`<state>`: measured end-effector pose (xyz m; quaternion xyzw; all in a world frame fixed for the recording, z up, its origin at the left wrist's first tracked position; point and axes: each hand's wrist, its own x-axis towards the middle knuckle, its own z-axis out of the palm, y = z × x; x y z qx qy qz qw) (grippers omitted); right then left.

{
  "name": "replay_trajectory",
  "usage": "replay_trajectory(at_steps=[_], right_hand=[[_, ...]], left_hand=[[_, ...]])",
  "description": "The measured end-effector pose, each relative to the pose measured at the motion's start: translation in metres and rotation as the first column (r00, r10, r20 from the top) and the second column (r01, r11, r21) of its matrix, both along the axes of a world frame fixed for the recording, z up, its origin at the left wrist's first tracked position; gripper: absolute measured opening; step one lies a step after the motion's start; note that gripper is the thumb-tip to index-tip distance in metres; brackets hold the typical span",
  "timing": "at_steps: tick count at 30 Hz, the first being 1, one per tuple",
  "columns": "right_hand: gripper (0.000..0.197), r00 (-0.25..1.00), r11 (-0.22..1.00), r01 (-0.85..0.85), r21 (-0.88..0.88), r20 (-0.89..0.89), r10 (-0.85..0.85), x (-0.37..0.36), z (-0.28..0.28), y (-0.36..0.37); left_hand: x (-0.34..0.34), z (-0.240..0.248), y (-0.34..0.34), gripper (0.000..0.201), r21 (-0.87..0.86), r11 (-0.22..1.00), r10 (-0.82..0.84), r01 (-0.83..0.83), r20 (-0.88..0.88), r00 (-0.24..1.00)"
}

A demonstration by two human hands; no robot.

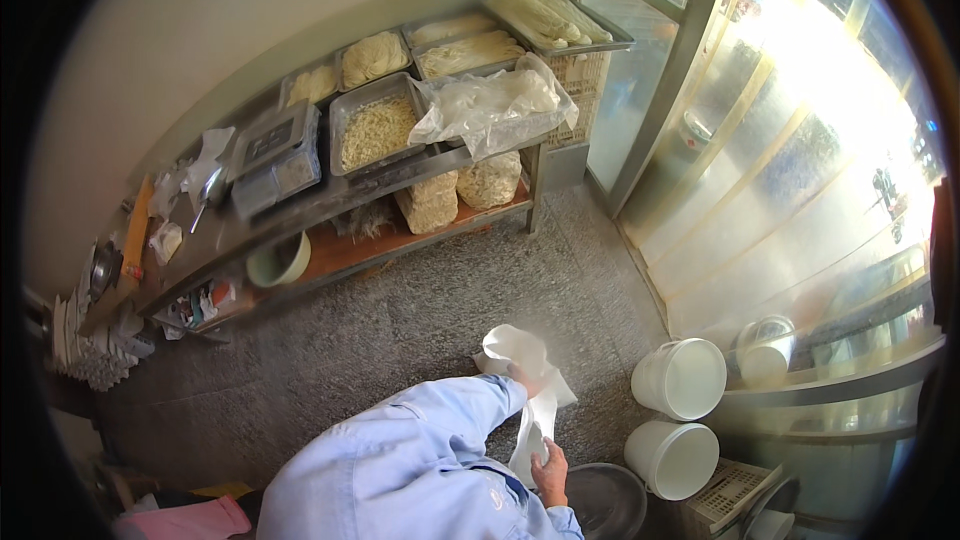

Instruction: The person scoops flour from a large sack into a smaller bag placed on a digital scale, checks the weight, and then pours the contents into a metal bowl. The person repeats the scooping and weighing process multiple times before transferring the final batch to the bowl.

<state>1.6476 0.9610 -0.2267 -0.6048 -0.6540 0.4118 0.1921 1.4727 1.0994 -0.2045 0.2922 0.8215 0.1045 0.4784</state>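
Note:
My left hand (519, 376) reaches forward in a light blue sleeve and grips the upper part of a white plastic bag (515, 348). The bag's top is puffed open above the grey stone floor. My right hand (549, 467) is lower and nearer to me, closed on the bag's twisted lower end (533, 432). The bag stretches between the two hands. Just right of my right hand lies a dark round basin (603, 501).
Two white buckets (681, 378) (673, 456) and a white crate (734, 491) stand at the right by glass doors. A steel table (300, 208) along the far wall holds several trays of noodles (375, 130), one under clear plastic (495, 105). Sacks (460, 192) and a green bowl (277, 261) sit on its lower shelf.

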Motion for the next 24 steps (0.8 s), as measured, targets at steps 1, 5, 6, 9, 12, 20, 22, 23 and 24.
replay_trajectory(at_steps=[1,5,6,9,12,20,22,23,24], right_hand=[[0.042,0.999,0.999,-0.035,-0.032,-0.003,0.035,0.001,0.003,0.0],[0.043,0.98,0.972,-0.189,-0.138,-0.095,0.177,0.01,0.007,-0.009],[0.044,0.976,0.971,-0.205,-0.125,-0.104,0.193,0.013,0.007,-0.015],[0.058,0.972,0.971,-0.222,-0.083,-0.096,0.214,0.027,0.002,-0.034],[0.071,0.996,0.993,-0.09,-0.081,-0.008,0.09,0.04,-0.003,-0.055],[0.046,0.795,0.437,0.317,-0.842,-0.015,-0.606,0.049,-0.014,-0.088],[0.035,0.75,0.495,0.326,-0.806,-0.098,-0.654,0.052,-0.024,-0.093],[0.03,0.738,0.531,0.341,-0.776,-0.129,-0.662,0.054,-0.031,-0.096],[0.026,0.749,0.583,0.373,-0.722,-0.136,-0.648,0.057,-0.039,-0.096]], left_hand=[[0.005,0.0,-0.002,0.098,0.016,1.0,-0.013,0.013,-0.021,1.0],[0.029,-0.034,-0.017,0.079,0.101,0.994,-0.026,0.045,-0.182,0.983],[0.033,-0.047,-0.022,0.074,0.121,0.992,-0.019,0.046,-0.222,0.975],[0.041,-0.084,-0.035,0.063,0.098,0.977,-0.164,0.19,-0.227,0.96],[0.049,-0.107,-0.046,0.056,0.085,0.913,-0.374,0.398,-0.208,0.904],[0.064,-0.096,-0.068,0.056,0.093,0.678,-0.702,0.729,-0.214,0.68],[0.061,-0.087,-0.069,0.047,0.072,0.644,-0.74,0.762,-0.198,0.643],[0.057,-0.083,-0.07,0.039,0.109,0.641,-0.739,0.76,-0.181,0.649],[0.053,-0.08,-0.07,0.031,0.146,0.639,-0.738,0.756,-0.162,0.655]])
